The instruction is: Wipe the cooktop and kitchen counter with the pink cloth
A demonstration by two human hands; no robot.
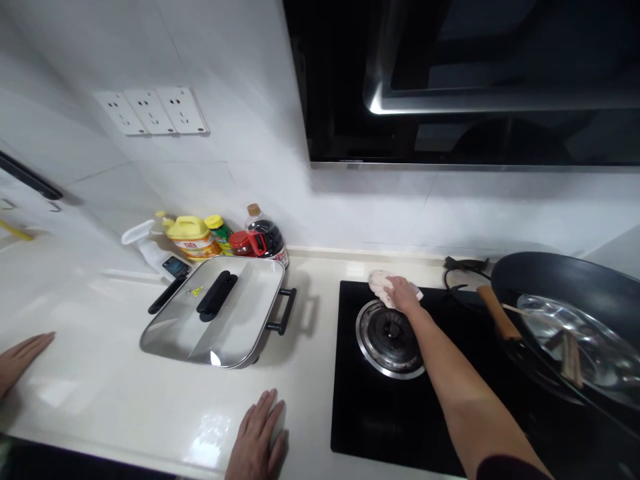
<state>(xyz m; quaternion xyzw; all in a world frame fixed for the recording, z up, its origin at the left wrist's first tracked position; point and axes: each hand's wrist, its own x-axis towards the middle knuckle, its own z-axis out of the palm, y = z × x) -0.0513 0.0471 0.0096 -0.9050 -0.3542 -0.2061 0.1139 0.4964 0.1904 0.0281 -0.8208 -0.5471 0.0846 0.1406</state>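
Note:
My right hand (401, 294) presses a pale pink cloth (381, 285) onto the back edge of the black glass cooktop (377, 417), its fingers closed over the fabric. The cloth lies just behind the left burner (391, 337), whose round metal ring looks stained. On the white counter to the left of the cooktop rests my left hand (255, 440), palm down with the fingers stretched out, holding nothing. Beyond it sits a rectangular electric pan (235, 350) with a glass lid and black handles.
Another person's hand (23, 360) lies on the counter at far left. A spray bottle (153, 250), a yellow jug (190, 233) and sauce bottles (267, 233) line the wall. A large wok (545, 277) holding a metal bowl covers the right burner. The range hood (450, 140) overhangs the cooktop.

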